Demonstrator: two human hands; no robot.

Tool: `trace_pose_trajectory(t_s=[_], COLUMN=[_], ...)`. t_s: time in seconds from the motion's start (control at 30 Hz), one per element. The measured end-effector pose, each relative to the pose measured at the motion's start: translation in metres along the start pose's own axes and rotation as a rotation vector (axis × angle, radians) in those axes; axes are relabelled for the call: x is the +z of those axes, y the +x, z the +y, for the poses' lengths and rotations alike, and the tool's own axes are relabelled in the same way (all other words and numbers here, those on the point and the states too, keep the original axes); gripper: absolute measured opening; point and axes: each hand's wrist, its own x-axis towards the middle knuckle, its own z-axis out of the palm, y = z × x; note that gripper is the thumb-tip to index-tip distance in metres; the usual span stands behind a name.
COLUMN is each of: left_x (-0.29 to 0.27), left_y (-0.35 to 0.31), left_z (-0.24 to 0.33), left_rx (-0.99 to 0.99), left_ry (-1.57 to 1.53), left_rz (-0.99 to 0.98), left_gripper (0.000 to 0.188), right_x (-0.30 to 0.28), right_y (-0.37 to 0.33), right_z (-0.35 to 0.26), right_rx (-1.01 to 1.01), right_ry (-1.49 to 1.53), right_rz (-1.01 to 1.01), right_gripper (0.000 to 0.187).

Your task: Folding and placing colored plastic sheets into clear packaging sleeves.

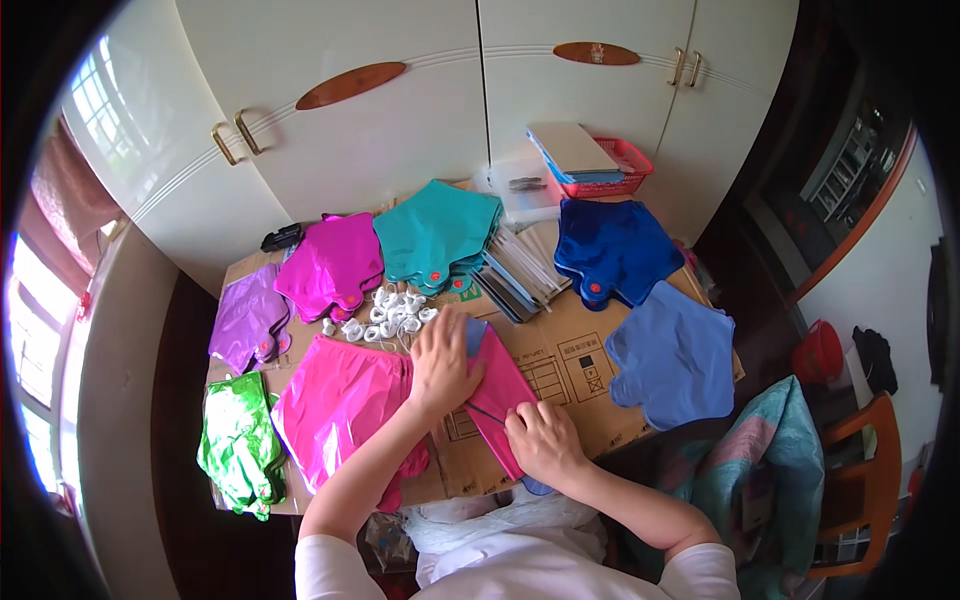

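Note:
Before me lies a narrow folded pink foil balloon (505, 375), with a blue piece (477, 338) showing past its far end. My left hand (440, 368) rests on its left edge, fingers stretched out. Toward the near end, my right hand (541, 440) is closed, its fingertips at a thin dark strip (487, 412) that crosses the pink foil. Left of my left arm is a pile of flat pink foil balloons (340, 410). Small white ribbon rolls (392, 315) lie just beyond my left hand.
Cardboard (560, 345) covers the table. Around it lie green (238, 435), lilac (243, 315), magenta (333, 262), teal (440, 232), dark blue (615, 248) and light blue foil balloons (675, 355). Flat packets (522, 268) stand beyond my hands. A red basket (628, 170) sits at the back.

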Motion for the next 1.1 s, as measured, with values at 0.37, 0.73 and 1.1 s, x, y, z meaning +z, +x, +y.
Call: trace_pose_trajectory(t_s=[0.37, 0.73, 1.1], left_x=[0.013, -0.006, -0.005], left_y=[-0.045, -0.053, -0.060], left_z=[-0.006, 0.016, 0.016], left_rx=[-0.518, -0.235, -0.221], left_ry=[-0.690, -0.163, -0.192], left_rz=[-0.158, -0.102, -0.095], left_gripper=[0.062, 0.040, 0.040], right_x=[0.004, 0.008, 0.009], right_y=[0.001, 0.007, 0.009], right_z=[0.004, 0.009, 0.010], right_rx=[-0.054, -0.070, -0.008], right_ry=[0.151, 0.213, 0.208], right_rz=[0.083, 0.058, 0.085], right_gripper=[0.019, 0.024, 0.024])
